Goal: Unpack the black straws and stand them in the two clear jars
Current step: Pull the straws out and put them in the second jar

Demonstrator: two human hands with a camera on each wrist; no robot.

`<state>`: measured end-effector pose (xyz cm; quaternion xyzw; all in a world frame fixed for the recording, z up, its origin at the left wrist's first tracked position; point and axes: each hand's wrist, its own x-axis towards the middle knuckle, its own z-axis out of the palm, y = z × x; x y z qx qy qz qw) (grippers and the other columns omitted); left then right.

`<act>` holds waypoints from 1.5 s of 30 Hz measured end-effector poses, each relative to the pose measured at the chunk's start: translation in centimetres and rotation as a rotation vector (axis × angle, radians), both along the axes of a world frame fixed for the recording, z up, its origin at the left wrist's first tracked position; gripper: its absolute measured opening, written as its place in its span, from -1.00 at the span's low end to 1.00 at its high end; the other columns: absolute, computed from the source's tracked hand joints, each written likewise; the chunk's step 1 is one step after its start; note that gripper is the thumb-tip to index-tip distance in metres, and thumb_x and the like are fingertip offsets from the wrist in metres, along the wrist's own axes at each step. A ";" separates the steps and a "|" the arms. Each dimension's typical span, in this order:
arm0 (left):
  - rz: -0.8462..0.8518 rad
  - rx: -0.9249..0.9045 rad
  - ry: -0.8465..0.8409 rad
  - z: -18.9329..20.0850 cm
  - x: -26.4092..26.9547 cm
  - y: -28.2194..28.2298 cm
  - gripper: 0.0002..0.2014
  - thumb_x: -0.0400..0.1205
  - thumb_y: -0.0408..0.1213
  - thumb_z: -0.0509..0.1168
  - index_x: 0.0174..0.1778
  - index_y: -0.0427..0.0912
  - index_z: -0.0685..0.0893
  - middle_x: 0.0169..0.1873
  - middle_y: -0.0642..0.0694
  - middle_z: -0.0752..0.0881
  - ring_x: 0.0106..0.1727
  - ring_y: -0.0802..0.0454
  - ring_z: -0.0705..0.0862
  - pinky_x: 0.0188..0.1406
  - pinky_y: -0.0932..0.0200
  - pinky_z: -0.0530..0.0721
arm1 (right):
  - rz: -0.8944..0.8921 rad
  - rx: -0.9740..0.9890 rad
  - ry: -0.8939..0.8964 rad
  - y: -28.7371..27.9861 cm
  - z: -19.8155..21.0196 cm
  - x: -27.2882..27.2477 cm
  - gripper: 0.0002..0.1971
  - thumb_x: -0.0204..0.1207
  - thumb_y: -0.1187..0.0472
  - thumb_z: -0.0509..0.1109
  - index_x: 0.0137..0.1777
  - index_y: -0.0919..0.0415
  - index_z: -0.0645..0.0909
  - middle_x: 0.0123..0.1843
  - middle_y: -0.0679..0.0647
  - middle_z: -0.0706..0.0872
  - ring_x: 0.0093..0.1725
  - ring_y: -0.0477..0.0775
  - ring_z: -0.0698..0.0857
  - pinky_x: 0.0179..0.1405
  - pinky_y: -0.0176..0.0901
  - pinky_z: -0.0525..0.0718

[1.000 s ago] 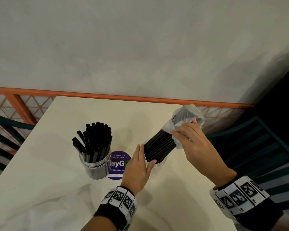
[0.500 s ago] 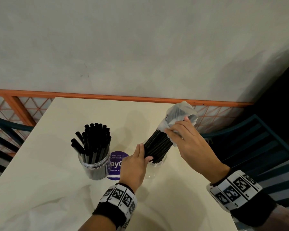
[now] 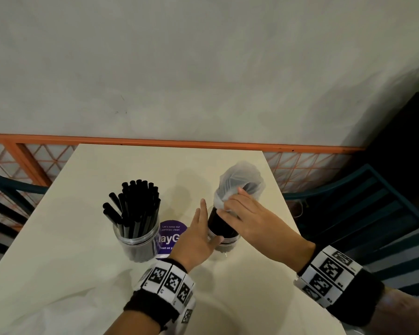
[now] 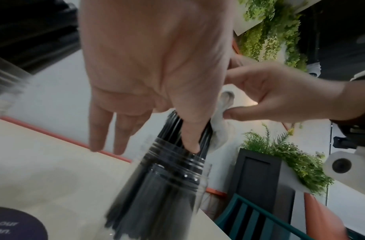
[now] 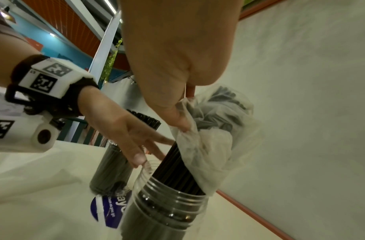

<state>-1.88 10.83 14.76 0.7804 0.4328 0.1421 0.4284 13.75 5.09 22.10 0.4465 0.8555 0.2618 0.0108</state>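
Two clear jars stand on the cream table. The left jar is full of upright black straws. In the right jar stands a tight bundle of black straws, its top still inside a thin white plastic bag. My right hand pinches the bag's lower edge between thumb and fingers, clearly seen in the right wrist view. My left hand is at the jar's left side with straight fingers. Its thumb presses the bundle just above the jar's rim.
A round purple sticker lies between the jars. A pale crumpled sheet lies on the table's near left. Teal chairs stand at the right and left. An orange railing and a wall run behind the table.
The bundle swung from a slant to upright and dropped into the right jar. My right hand came down with the bag, and my left hand shifted to the jar's rim.
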 end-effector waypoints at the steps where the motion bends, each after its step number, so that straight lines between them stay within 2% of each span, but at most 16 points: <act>1: 0.008 0.022 -0.064 -0.1 -0.2 -0.1 -0.07 0.58 -0.09 0.28 0.56 0.01 -0.36 0.65 -0.05 -0.03 0.57 -0.03 0.27 0.42 0.12 0.39 | 0.017 -0.010 -0.006 0.0 -0.2 -0.1 -0.61 0.38 0.32 0.37 0.25 0.26 0.60 0.07 0.17 0.73 0.17 0.20 0.68 0.48 0.10 0.33; 4: 0.035 0.085 -0.235 0.2 -0.3 -0.1 -0.11 0.56 -0.24 0.34 0.58 0.08 -0.21 0.61 0.07 0.14 0.57 0.17 0.22 0.30 0.59 0.27 | 0.032 -0.035 -0.049 -0.1 -0.5 -0.3 -0.49 0.31 0.28 0.48 0.31 0.16 0.57 0.23 0.19 0.70 0.31 0.25 0.63 0.45 0.15 0.35; 6: 0.067 0.098 -0.297 0.7 -0.3 0.0 -0.19 0.56 -0.32 0.33 0.59 0.05 -0.04 0.56 0.08 0.27 0.53 0.17 0.30 0.41 0.43 0.31 | -0.015 -0.011 -0.068 -0.3 -0.8 -0.3 -0.36 0.32 0.35 0.41 0.45 0.10 0.44 0.45 0.24 0.54 0.47 0.35 0.45 0.47 0.24 0.22; 8: 0.121 0.075 -0.331 1.4 -0.5 0.2 -0.29 0.57 -0.34 0.31 0.57 0.07 0.10 0.47 0.07 0.42 0.39 0.11 0.49 0.34 0.24 0.48 | -0.121 0.048 -0.024 -0.4 -1.2 0.2 -0.29 0.40 0.44 0.06 0.58 0.01 0.20 0.59 0.30 0.25 0.57 0.46 0.16 0.52 0.37 0.04; 12: 0.173 0.072 -0.408 3.3 -0.5 0.5 -0.46 0.62 -0.37 0.23 0.50 0.06 0.29 0.24 0.11 0.58 0.04 0.30 0.65 -0.01 0.61 0.53 | -0.315 0.177 0.085 -0.9 -1.1 0.9 -0.20 0.43 0.52 -0.12 0.63 -0.04 -0.21 0.62 0.32 -0.13 0.58 0.52 -0.10 0.55 0.46 -0.05; 16: 0.198 0.092 -0.521 5.5 -0.2 0.6 -0.56 0.63 -0.39 0.20 0.41 0.06 0.42 0.23 0.08 0.65 0.07 0.32 0.70 -0.05 0.61 0.56 | -0.367 0.353 0.267 -0.6 0.7 0.9 -0.30 0.54 0.46 -0.16 0.63 -0.04 -0.20 0.56 0.35 0.07 0.53 0.51 0.13 0.52 0.43 0.15; 19: 0.220 0.152 -0.612 7.8 0.0 0.2 -0.59 0.63 -0.36 0.21 0.33 0.16 0.45 0.14 0.17 0.65 0.04 0.34 0.70 -0.17 0.60 0.56 | -0.386 0.565 0.495 -0.2 2.2 0.4 -0.21 0.44 0.39 0.34 0.55 -0.01 -0.02 0.41 0.28 0.22 0.39 0.36 0.32 0.45 0.23 0.28; 22: 0.252 0.243 -0.689 9.9 -0.2 -0.4 -0.61 0.61 -0.34 0.24 0.19 0.29 0.46 0.06 0.18 0.65 -0.03 0.32 0.71 -0.27 0.50 0.56 | -0.371 0.599 0.804 -0.5 3.9 -0.1 -0.29 0.31 0.33 0.51 0.39 0.07 0.23 0.24 0.18 0.33 0.17 0.19 0.39 0.21 0.07 0.35; 25: 0.290 0.363 -0.709 11.4 -0.7 -0.9 -0.68 0.56 -0.30 0.34 0.03 0.28 0.51 -0.02 0.15 0.63 -0.07 0.31 0.68 -0.24 0.46 0.55 | -0.328 0.449 1.005 -0.9 5.3 -0.4 -0.66 0.40 0.34 0.44 0.15 0.22 0.47 0.05 0.18 0.56 0.02 0.07 0.51 0.01 0.08 0.60; 27: 0.308 0.484 -0.699 12.2 -1.4 -1.4 -0.80 0.48 -0.19 0.40 -0.06 0.13 0.57 -0.07 0.15 0.59 -0.01 0.30 0.62 -0.05 0.47 0.57 | -0.263 0.224 1.099 -1.3 5.8 -0.6 -0.81 0.49 0.30 0.33 0.10 0.23 0.56 -0.02 0.03 0.59 -0.04 -0.13 0.52 0.02 -0.15 0.60; 29: 0.282 0.506 -0.722 12.6 -2.2 -2.0 -0.85 0.43 -0.10 0.38 -0.12 0.04 0.60 -0.10 0.20 0.59 0.05 0.22 0.61 0.07 0.41 0.59 | -0.180 -0.001 1.172 -2.2 6.1 -1.2 -0.75 0.50 0.22 0.24 0.14 0.24 0.57 0.02 -0.03 0.55 -0.01 -0.29 0.51 0.07 -0.45 0.54; 33: 0.240 0.312 -0.743 12.1 -4.1 -3.6 -0.86 0.42 -0.13 0.40 -0.27 -0.03 0.57 -0.25 0.09 0.67 -0.12 0.08 0.70 -0.08 0.32 0.66 | -0.091 -0.380 1.360 -4.6 5.5 -2.2 -0.67 0.45 0.25 0.38 0.23 0.23 0.59 0.15 0.04 0.57 0.14 -0.14 0.59 0.15 -0.50 0.59; 36: 0.343 0.391 -0.603 11.0 -6.1 -5.0 -0.83 0.46 -0.25 0.38 -0.35 -0.09 0.50 -0.33 -0.05 0.59 -0.31 0.11 0.63 -0.30 0.32 0.62 | -0.222 -0.284 1.449 -5.7 3.8 -3.2 -0.93 0.44 0.23 0.47 -0.15 0.20 0.64 -0.15 0.09 0.66 -0.16 -0.05 0.65 -0.25 -0.39 0.66; 38: 0.502 0.551 -0.465 10.5 -8.1 -5.9 -0.74 0.47 -0.42 0.36 -0.42 -0.18 0.40 -0.43 -0.09 0.48 -0.37 0.13 0.51 -0.39 0.37 0.48 | -0.367 -0.108 1.491 -6.2 2.2 -3.2 -0.75 0.43 0.26 0.46 -0.38 0.22 0.45 -0.44 0.12 0.52 -0.44 -0.01 0.49 -0.48 -0.35 0.49; 42: 0.754 0.624 -0.294 9.3 -11.3 -8.1 -0.65 0.42 -0.62 0.28 -0.46 -0.19 0.28 -0.55 -0.09 0.34 -0.46 0.17 0.37 -0.45 0.44 0.38 | -0.518 0.074 1.563 -7.2 0.2 -3.2 -0.68 0.43 0.45 0.30 -0.40 0.20 0.23 -0.51 0.04 0.26 -0.49 -0.06 0.28 -0.55 -0.38 0.32; 45: 0.745 0.374 -0.271 7.6 -12.1 -9.9 -0.70 0.50 -0.56 0.24 -0.28 -0.02 0.42 -0.49 -0.29 0.51 -0.45 0.01 0.46 -0.56 0.41 0.42 | -0.569 -0.206 1.726 -7.2 -1.5 -4.2 -0.77 0.52 0.34 0.33 -0.28 0.18 0.33 -0.42 0.13 0.44 -0.43 -0.04 0.44 -0.46 -0.33 0.43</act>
